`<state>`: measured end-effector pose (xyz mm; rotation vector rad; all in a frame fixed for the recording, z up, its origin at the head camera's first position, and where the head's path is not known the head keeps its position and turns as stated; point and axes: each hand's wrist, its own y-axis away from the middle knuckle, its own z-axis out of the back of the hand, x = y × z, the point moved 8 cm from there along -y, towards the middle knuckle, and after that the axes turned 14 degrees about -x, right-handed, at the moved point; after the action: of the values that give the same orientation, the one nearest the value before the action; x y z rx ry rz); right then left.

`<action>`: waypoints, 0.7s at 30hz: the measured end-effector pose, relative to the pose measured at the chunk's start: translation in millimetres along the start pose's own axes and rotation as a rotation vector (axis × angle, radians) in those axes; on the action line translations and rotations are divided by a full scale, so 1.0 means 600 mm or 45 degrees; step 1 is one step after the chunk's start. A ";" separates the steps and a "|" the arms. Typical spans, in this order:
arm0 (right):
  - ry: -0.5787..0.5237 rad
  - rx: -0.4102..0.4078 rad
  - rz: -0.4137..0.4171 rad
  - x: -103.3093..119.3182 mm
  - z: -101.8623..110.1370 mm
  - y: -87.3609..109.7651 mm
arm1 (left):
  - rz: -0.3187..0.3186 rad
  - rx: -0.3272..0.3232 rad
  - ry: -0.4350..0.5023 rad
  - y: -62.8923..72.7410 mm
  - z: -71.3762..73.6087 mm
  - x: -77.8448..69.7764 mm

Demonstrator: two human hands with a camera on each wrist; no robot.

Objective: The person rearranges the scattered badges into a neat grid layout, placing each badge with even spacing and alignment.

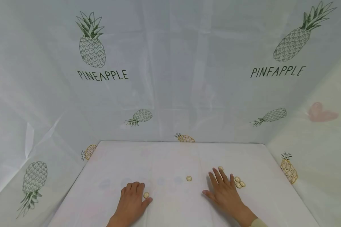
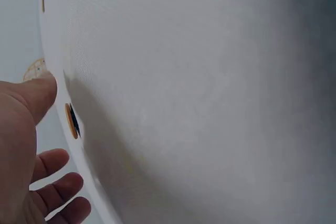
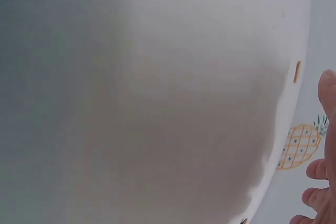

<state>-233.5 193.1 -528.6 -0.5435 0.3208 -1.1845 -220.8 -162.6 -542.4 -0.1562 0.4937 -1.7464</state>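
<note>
Small round pale wooden pieces with dark markings lie flat on the white table. My left hand (image 1: 132, 200) is at the left, thumb and fingers apart and loosely bent. Between its thumb and fingertips sits one wooden piece (image 1: 146, 195), seen edge-on in the left wrist view as a thin disc (image 2: 72, 121); nothing is gripped. My right hand (image 1: 225, 194) hovers low over the table with fingers spread. Its fingertips overlap a partly hidden piece (image 1: 220, 168). A single piece (image 1: 189, 178) lies between the hands.
Just right of the right hand, three pieces (image 1: 238, 185) lie clustered together. White sheeting (image 1: 170, 63) printed with pineapples rises behind and on both sides of the white table (image 1: 170, 160). The table's back edge meets the sheeting.
</note>
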 end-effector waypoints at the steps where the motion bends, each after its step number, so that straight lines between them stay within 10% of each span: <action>1: -0.009 0.006 0.005 0.003 -0.002 -0.003 | 0.001 0.000 0.005 -0.001 0.000 -0.001; 21: 0.004 0.200 0.110 0.056 -0.052 -0.066 | 0.008 0.081 0.140 0.000 -0.012 -0.005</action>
<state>-268.5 143.6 -530.6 -0.3874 0.2492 -1.1164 -222.6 -158.2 -548.6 -0.0138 0.5172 -1.7689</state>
